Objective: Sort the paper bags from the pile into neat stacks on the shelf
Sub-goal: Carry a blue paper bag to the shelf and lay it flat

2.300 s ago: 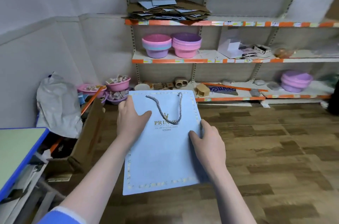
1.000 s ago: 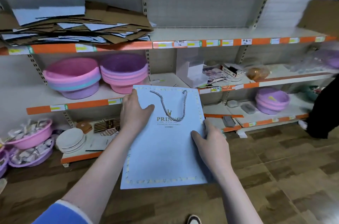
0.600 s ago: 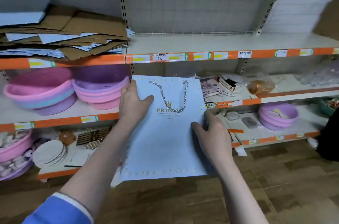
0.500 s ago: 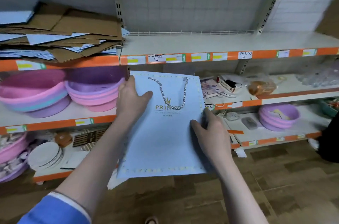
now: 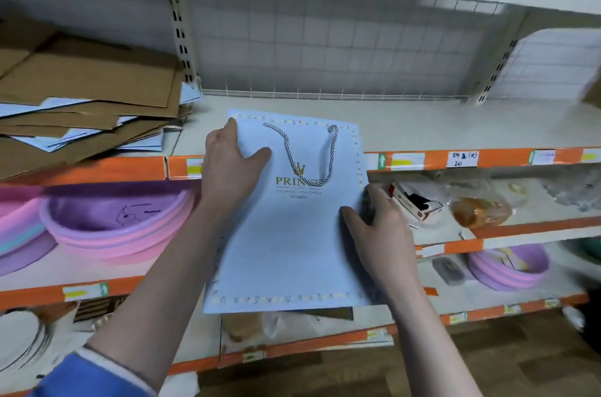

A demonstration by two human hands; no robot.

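So the orange-edged shelf [image 5: 422,130] is the thing to orient by. At its far left end there's a messy pile of paper bags [image 5: 84,103], brown and pale blue ones lying flat on top of each other, overhanging the shelf's front edge a bit. Right under that end, one level down, sit stacked purple and pink basins [image 5: 117,224].

Moving right: the left hand [image 5: 231,169] has the blue paper bag [image 5: 292,227] by its upper left edge, thumb on the front face, the other fingers curled out of sight behind. The bag is flat, rope handle [image 5: 309,152] lying on its front, and its top end reaches over the shelf's front edge while the rest hangs out below it. Can't tell if the top actually touches the board.

The right hand [image 5: 380,227] pinches the bag's right edge, thumb on top, fingers tucked under. To the right of the bag, the shelf board is bare.
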